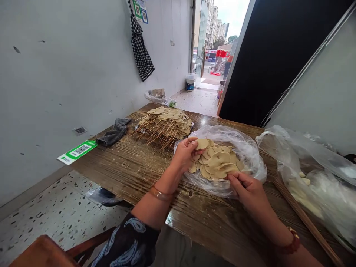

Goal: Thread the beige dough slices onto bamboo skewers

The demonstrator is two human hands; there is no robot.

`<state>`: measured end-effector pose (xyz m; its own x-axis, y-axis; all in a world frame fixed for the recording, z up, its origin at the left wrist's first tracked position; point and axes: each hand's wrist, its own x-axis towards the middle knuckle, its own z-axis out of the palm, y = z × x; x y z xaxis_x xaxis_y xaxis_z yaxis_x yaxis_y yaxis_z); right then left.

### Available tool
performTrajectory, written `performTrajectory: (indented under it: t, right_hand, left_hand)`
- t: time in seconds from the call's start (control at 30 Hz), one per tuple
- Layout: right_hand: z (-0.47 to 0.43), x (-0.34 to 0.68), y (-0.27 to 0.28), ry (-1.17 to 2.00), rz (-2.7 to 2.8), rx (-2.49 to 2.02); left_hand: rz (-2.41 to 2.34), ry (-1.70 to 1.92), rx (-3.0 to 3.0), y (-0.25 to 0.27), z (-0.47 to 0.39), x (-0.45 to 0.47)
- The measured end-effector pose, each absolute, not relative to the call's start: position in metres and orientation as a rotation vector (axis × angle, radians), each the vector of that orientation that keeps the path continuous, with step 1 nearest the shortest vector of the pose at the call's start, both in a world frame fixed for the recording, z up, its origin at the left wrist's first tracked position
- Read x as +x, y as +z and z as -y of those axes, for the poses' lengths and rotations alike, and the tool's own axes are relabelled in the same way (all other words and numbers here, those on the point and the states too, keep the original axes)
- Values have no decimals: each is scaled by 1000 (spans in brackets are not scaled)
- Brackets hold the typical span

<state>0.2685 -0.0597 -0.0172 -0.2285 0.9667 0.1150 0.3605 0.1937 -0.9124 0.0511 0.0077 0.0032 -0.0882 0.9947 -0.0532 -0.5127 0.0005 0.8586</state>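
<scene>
My left hand (187, 154) is closed on a thin, flat beige slice (202, 144) with a rounded edge, pinched between thumb and fingers. Below and to the right of it lies a heap of similar beige slices (213, 161) in an opened clear plastic bag (251, 152). At the heap's near right edge, my right hand (246, 187) pinches the rim of another beige slice (222, 163). What the slices are made of I cannot tell. Farther back on the left is a pile of skewered slices (169, 120), their thin wooden sticks pointing toward me.
Everything rests on a dark wooden table (133, 174). A grey cloth (115, 132) and a green QR card (79, 151) lie at its left edge. On the right are a bundle of bare sticks (306, 218) and another plastic bag (319, 178). A wooden chair (44, 252) stands lower left.
</scene>
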Motion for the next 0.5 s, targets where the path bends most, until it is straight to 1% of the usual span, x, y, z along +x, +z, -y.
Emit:
performTrajectory:
  t: [0.2, 0.5]
  right_hand:
    - [65, 264, -21, 1003, 1883, -1288]
    - [65, 261, -23, 953, 1884, -1298]
  left_hand:
    - [-916, 1632, 733, 5, -8, 48]
    - [-974, 1738, 813, 4, -9, 47]
